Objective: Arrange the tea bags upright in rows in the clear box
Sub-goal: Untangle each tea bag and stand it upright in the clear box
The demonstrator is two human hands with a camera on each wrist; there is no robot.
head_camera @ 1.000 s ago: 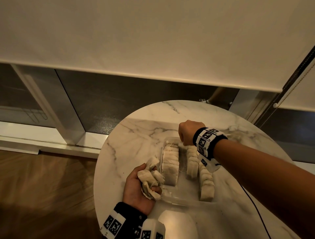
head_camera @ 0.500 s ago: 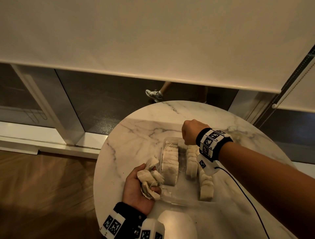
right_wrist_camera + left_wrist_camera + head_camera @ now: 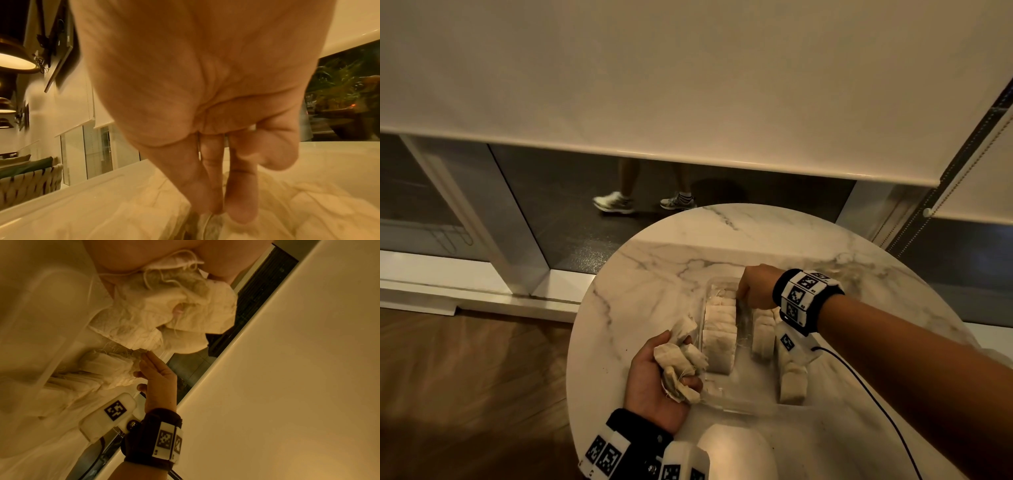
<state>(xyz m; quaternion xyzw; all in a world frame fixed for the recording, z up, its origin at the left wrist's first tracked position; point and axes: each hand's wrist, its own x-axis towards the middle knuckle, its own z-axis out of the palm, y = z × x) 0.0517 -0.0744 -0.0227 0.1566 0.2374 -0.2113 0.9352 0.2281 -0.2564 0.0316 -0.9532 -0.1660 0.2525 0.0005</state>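
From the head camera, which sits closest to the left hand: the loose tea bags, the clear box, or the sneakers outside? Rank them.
1. Loose tea bags: held in the left hand.
2. Clear box: just to its right.
3. Sneakers: far beyond the table.

We wear black wristbands [image 3: 796, 301] carrying white blocks printed with square black codes; a thin black cable [image 3: 873, 401] trails behind our right wrist.
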